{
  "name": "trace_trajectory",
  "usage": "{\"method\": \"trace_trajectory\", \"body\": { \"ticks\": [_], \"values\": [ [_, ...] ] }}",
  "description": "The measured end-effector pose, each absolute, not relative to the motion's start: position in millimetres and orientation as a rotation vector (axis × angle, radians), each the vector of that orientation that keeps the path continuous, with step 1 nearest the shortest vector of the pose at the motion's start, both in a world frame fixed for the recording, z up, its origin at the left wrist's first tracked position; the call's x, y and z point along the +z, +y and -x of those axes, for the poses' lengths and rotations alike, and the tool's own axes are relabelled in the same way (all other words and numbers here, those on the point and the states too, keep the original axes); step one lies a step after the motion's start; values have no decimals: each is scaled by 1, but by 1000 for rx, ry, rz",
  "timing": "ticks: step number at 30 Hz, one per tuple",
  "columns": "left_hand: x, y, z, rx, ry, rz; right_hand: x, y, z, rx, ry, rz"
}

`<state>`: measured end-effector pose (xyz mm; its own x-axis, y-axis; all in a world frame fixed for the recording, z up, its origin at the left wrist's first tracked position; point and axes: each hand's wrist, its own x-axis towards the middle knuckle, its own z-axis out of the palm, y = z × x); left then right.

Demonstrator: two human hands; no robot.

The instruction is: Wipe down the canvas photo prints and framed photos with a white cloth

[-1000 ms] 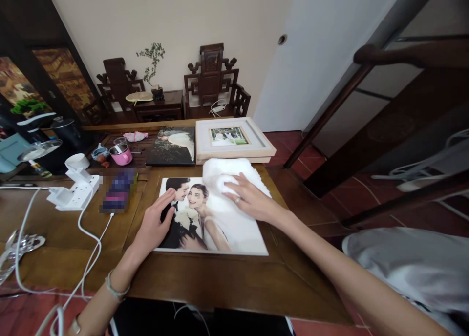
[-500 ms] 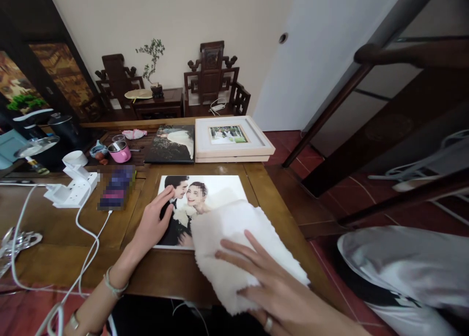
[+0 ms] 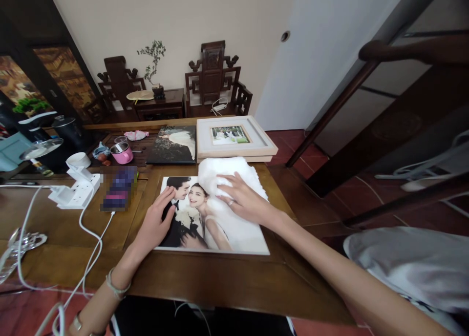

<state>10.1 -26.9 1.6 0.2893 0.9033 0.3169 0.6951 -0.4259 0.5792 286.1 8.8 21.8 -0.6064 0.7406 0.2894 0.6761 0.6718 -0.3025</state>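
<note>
Just right of the middle of the frame, my right grip [image 3: 245, 199] is closed over a bunched fold of a white, fluffy, ragged-edged cloth [image 3: 234, 165], the fingers curled down on it. The cloth lies directly beneath and ahead of this grip, spreading toward the top of the frame and covering the upper right corner of a flat, rectangular, white-edged panel [image 3: 212, 223] printed with a mostly black-and-white picture of two people.

That panel lies at the centre of the frame on the brown wooden table [image 3: 205, 277], under the cloth and reaching out to the left and below my right grip. Its long axis seems to run from left to right, though the slanting view leaves me unsure. The cloth is by far nearer my right grip; the panel's left edge belongs to my left grip [image 3: 156, 221], which rests there holding nothing, fingers side by side, thumb apart, the tips on the print's upper left.

Past the cloth, toward the upper middle of the frame, sits a pale wooden picture frame with a white mount [image 3: 234, 150]; whether the cloth touches it, I cannot tell.
</note>
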Motion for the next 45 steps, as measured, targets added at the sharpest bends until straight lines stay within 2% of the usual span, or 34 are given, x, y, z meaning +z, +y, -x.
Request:
{"method": "trace_trajectory", "body": {
  "ticks": [6, 12, 17, 27, 40, 45],
  "values": [
    [1, -27, -11, 908, 1454, -2239, 24, -58, -280, 270, -2545, 1048],
    [1, -26, -12, 912, 1443, -2227, 33, -126, -278, 457, -2642, 867],
    [1, -26, -11, 897, 1443, -2242, 39, -105, -273, 516, -2674, 895],
    [2, -27, -10, 902, 1437, -2241, 27, 17, -258, 230, -2555, 1147],
    [-1, -26, -11, 896, 1449, -2238, 28, -114, -257, 406, -2651, 872],
    [-1, -26, -11, 903, 1438, -2245, 32, -103, -257, 461, -2669, 849]
  ]
}}
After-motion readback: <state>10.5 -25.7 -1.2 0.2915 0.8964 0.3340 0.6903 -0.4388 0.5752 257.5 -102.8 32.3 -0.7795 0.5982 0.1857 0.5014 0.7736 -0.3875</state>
